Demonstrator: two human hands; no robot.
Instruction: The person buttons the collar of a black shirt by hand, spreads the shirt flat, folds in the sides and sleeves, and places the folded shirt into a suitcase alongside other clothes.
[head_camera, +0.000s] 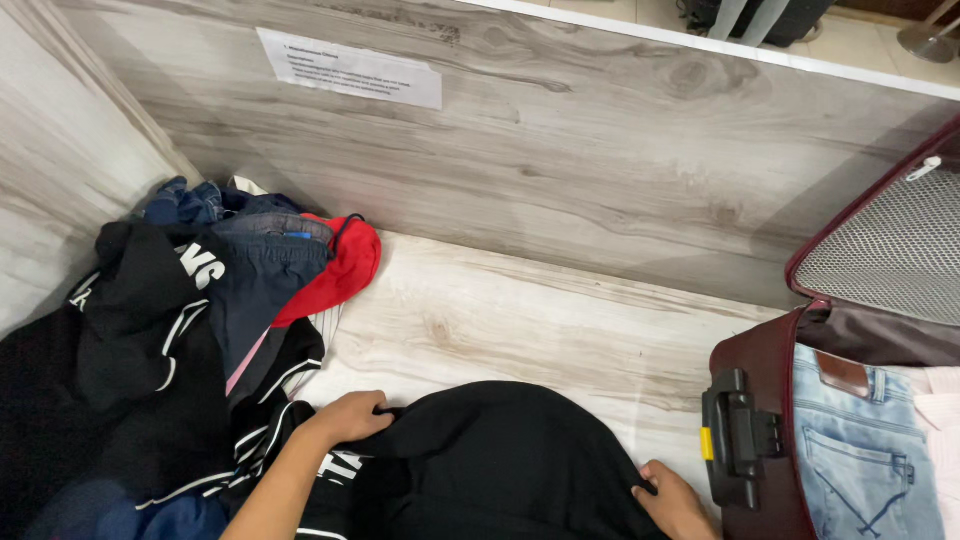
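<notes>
A black garment (490, 460) lies spread on the pale wooden surface at the bottom centre. My left hand (350, 415) pinches its upper left edge, fingers closed on the cloth. On the garment's right edge, my right hand (675, 500) grips the fabric, close beside the suitcase. Part of the garment runs out of view below.
A heap of clothes (180, 330), black, navy and red, fills the left corner. An open maroon suitcase (760, 400) stands at right with folded blue jeans (860, 450) inside and a mesh-lined lid (890, 250) raised. A wood-grain wall (560, 150) with a paper notice (350, 68) closes the back.
</notes>
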